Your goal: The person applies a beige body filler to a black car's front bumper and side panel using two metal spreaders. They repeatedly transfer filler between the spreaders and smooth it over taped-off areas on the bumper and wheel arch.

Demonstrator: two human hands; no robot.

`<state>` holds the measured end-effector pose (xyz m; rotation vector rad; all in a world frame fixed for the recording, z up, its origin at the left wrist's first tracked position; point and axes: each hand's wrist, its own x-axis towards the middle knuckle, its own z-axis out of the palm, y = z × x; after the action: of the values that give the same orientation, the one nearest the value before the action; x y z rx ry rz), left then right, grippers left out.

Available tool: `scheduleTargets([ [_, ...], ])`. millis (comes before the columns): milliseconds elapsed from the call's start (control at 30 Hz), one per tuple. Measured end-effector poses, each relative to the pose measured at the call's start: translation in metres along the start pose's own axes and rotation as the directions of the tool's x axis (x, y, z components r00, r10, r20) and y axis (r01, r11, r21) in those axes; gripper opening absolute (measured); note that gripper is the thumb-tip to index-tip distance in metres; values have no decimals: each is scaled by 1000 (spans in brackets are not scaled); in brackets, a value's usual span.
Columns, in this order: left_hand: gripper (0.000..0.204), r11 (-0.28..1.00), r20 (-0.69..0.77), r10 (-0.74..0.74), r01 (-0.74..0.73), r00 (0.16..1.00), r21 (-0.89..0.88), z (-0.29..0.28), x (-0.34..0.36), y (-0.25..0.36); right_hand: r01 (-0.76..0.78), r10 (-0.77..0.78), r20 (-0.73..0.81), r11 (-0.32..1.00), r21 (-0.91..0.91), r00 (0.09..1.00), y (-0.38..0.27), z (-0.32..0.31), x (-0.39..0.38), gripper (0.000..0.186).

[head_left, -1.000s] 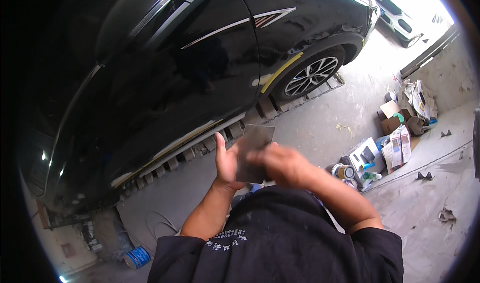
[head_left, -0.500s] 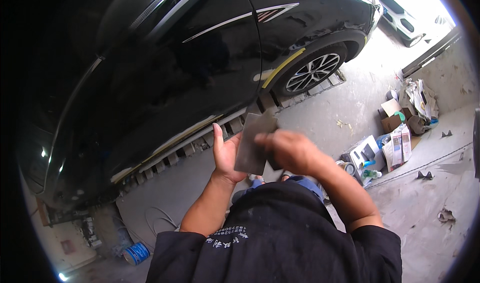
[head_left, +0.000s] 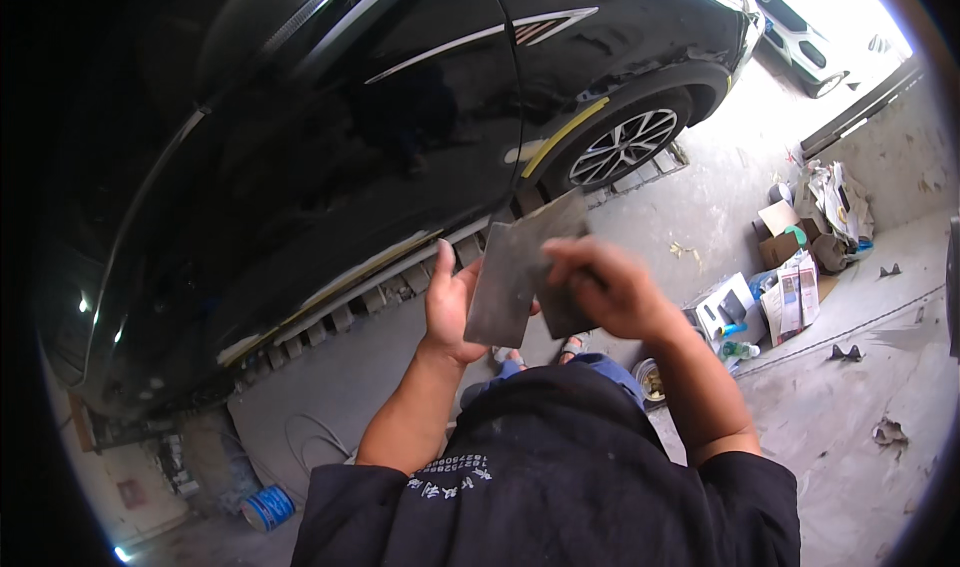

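My left hand [head_left: 450,307] holds up a flat grey rectangular putty spreader [head_left: 496,297], thumb pointing upward and fingers behind the sheet. A second dark grey putty spreader [head_left: 556,229] is in my right hand [head_left: 618,289], whose fingers are slightly blurred. The two sheets overlap or touch near their inner edges; which, I cannot tell. Beyond my hands stands a black car [head_left: 420,137]. Yellow tape [head_left: 565,137] runs along its wheel arch, beside a pale patch [head_left: 522,153] on the fender edge. More yellow tape [head_left: 350,280] follows the lower door edge.
Boxes, papers and bottles [head_left: 790,297] lie in a heap on the right. An open round can [head_left: 650,380] is near my right leg. At lower left sit a blue can [head_left: 268,508] and a loose hose [head_left: 318,432]. Another car [head_left: 800,37] stands at far right.
My right hand has moved slightly right and its spreader now shows more, tilted away from the left one. The left hand has barely shifted.
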<state>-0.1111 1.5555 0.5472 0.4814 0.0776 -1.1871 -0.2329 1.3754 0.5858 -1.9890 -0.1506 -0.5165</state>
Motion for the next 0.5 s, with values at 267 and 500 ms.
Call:
scheduleTargets([
  [267,30,963,-308,145,-63,940,261,-12,-4,-1,-14,-22,-96,934,-356,995,-11,-22,-3,62],
  [500,35,957,-247,225,-166,942,239,4,7,-39,38,-73,-61,892,-451,995,-4,4,-18,63],
])
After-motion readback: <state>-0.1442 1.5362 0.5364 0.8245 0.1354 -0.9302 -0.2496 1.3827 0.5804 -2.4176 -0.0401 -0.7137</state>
